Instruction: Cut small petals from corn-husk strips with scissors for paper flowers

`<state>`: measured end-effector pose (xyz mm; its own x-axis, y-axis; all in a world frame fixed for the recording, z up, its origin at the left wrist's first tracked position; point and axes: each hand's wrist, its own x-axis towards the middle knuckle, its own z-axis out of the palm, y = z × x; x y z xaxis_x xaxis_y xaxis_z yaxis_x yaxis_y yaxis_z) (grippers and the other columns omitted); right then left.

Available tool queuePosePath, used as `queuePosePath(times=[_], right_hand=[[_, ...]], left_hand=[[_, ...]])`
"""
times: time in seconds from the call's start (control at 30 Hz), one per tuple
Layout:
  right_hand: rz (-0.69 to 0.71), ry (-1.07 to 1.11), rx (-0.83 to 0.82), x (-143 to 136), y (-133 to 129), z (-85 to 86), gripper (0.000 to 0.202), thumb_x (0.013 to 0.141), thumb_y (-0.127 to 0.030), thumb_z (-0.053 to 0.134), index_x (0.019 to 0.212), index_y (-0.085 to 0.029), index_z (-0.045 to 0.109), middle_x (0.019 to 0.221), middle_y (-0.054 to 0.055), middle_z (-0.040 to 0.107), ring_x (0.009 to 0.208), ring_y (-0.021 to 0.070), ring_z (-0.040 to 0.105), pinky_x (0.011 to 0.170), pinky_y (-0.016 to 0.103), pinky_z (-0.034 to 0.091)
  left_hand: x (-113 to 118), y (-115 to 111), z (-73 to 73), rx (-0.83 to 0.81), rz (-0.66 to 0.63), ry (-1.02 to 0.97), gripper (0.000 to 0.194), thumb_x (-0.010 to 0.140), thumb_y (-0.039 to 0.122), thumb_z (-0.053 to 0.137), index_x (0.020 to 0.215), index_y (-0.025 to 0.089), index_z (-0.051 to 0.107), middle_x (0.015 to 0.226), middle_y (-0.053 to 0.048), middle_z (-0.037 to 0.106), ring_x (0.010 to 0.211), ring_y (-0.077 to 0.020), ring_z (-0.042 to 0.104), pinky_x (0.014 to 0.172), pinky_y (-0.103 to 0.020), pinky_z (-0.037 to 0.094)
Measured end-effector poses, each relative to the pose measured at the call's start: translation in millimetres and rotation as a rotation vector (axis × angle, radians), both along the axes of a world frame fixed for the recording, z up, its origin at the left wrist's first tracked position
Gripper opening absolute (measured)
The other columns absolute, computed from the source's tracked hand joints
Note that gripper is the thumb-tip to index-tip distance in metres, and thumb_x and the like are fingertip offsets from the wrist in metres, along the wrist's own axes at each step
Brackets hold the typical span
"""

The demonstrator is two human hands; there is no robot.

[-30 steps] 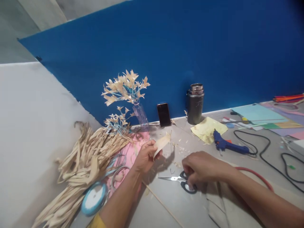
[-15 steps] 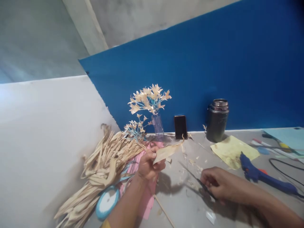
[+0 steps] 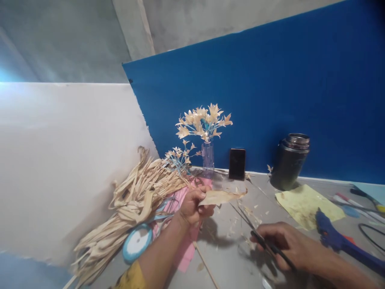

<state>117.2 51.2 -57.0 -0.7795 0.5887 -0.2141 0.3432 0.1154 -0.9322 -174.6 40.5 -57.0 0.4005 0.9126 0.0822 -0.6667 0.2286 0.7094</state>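
Observation:
Between the thumb and fingers of my left hand is a pale, dried husk strip, its curled tip pointing right. My right hand is closed around the dark handles of a pair of scissors. The slim blades are slightly parted and point up-left, just below the strip's tip and apart from it. Behind my left forearm lies a large bundle of dried husks, with a roll of blue ribbon beside it. Small pale scraps are scattered on the table under the blades.
Husk flowers stand in a clear vase. A phone leans on the blue board. To the right are a dark flask, a yellow sheet and a blue glue gun. Pink paper lies beneath my left arm.
The scissors have gone from nearly closed to slightly parted, and my right hand has loosened around the handles. My left hand still holds the husk strip. The view has shifted a little.

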Motion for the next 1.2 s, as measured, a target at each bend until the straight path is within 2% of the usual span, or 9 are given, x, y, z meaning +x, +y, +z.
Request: queuePosePath(times=[0.1, 0.23, 0.43, 0.57, 0.63, 0.8, 0.9, 1.03, 1.2], right_hand=[[-0.026, 0.019, -0.025, -2.0, -2.4, -1.3, 0.031, 0.061, -0.036, 0.075, 0.087, -0.018, 0.069, 0.071, 0.000, 0.062, 0.069, 0.0176, 0.056, 0.062, 0.023, 0.044], [-0.084, 0.066, -0.037, -3.7, -2.9, -5.3, 0.032, 0.062, -0.040, 0.078, 0.081, -0.017, 0.066, 0.070, -0.001, 0.059, 0.064, 0.0148, 0.054, 0.057, 0.021, 0.041], [-0.113, 0.055, -0.082, -2.2, -4.2, -8.1, 0.014, 0.071, -0.023, 0.071, 0.082, -0.016, 0.066, 0.064, -0.004, 0.058, 0.054, 0.0086, 0.042, 0.050, 0.019, 0.029], [-0.138, 0.029, -0.055, -0.6, -3.9, -6.1, 0.002, 0.070, -0.017, 0.065, 0.072, -0.015, 0.066, 0.057, -0.005, 0.055, 0.053, 0.0080, 0.037, 0.050, 0.019, 0.026], [-0.147, 0.023, -0.032, 0.9, -2.4, -4.4, 0.003, 0.069, -0.016, 0.064, 0.067, -0.015, 0.065, 0.057, -0.005, 0.053, 0.054, 0.0081, 0.036, 0.050, 0.020, 0.025], [-0.069, 0.034, -0.060, 5.0, -1.8, 0.9, 0.006, 0.071, -0.021, 0.062, 0.073, -0.016, 0.062, 0.063, -0.004, 0.051, 0.059, 0.0098, 0.036, 0.052, 0.021, 0.025], [-0.002, -0.009, -0.024, 3.4, -6.6, 6.1, 0.012, 0.067, -0.016, 0.060, 0.079, -0.018, 0.059, 0.070, -0.004, 0.052, 0.063, 0.0112, 0.038, 0.054, 0.021, 0.028], [-0.028, -0.145, 0.074, -3.0, -14.1, 12.0, 0.012, 0.064, -0.012, 0.058, 0.073, -0.019, 0.054, 0.065, -0.005, 0.047, 0.062, 0.0112, 0.036, 0.053, 0.021, 0.027], [-0.047, -0.187, 0.113, -8.6, -16.0, 13.9, 0.010, 0.063, -0.014, 0.061, 0.069, -0.019, 0.054, 0.062, -0.006, 0.046, 0.061, 0.0109, 0.036, 0.052, 0.021, 0.026]], left_hand=[[1.3, 1.0, -3.3, -0.015, -0.032, 0.039, 0.009, 0.064, 0.019, 0.061, 0.066, 0.015, 0.054, 0.046, 0.001, 0.049, 0.033, -0.0036, 0.028, 0.035, -0.013, 0.018], [4.6, 1.4, -7.9, -0.034, -0.067, 0.106, 0.008, 0.062, 0.017, 0.062, 0.066, 0.013, 0.056, 0.046, 0.000, 0.051, 0.033, -0.0046, 0.033, 0.035, -0.014, 0.019], [4.7, 1.5, -8.5, -0.046, -0.055, 0.187, 0.013, 0.059, 0.017, 0.066, 0.066, 0.013, 0.055, 0.047, 0.002, 0.048, 0.035, -0.0045, 0.034, 0.035, -0.014, 0.018], [-0.7, 2.3, -5.2, -0.034, -0.033, 0.227, 0.015, 0.058, 0.018, 0.067, 0.064, 0.014, 0.054, 0.047, 0.003, 0.048, 0.034, -0.0026, 0.028, 0.035, -0.014, 0.018], [-4.0, 2.5, -2.6, -0.024, -0.034, 0.250, 0.015, 0.056, 0.018, 0.067, 0.062, 0.013, 0.054, 0.047, 0.003, 0.049, 0.034, -0.0023, 0.027, 0.035, -0.014, 0.017], [-6.5, 0.9, 4.5, -0.002, -0.033, 0.301, 0.015, 0.056, 0.020, 0.067, 0.060, 0.014, 0.054, 0.047, 0.002, 0.050, 0.034, -0.0024, 0.029, 0.034, -0.014, 0.016], [-3.7, -0.8, 6.3, 0.006, -0.043, 0.339, 0.018, 0.057, 0.023, 0.068, 0.058, 0.014, 0.053, 0.046, 0.003, 0.048, 0.033, -0.0025, 0.028, 0.033, -0.014, 0.015], [0.4, -2.3, 5.5, 0.011, -0.080, 0.409, 0.017, 0.055, 0.024, 0.069, 0.057, 0.014, 0.055, 0.046, 0.002, 0.048, 0.032, -0.0036, 0.032, 0.032, -0.016, 0.016], [3.6, -2.7, 2.3, -0.001, -0.148, 0.515, 0.014, 0.057, 0.023, 0.068, 0.059, 0.013, 0.059, 0.044, 0.002, 0.048, 0.032, -0.0067, 0.039, 0.031, -0.017, 0.017]])
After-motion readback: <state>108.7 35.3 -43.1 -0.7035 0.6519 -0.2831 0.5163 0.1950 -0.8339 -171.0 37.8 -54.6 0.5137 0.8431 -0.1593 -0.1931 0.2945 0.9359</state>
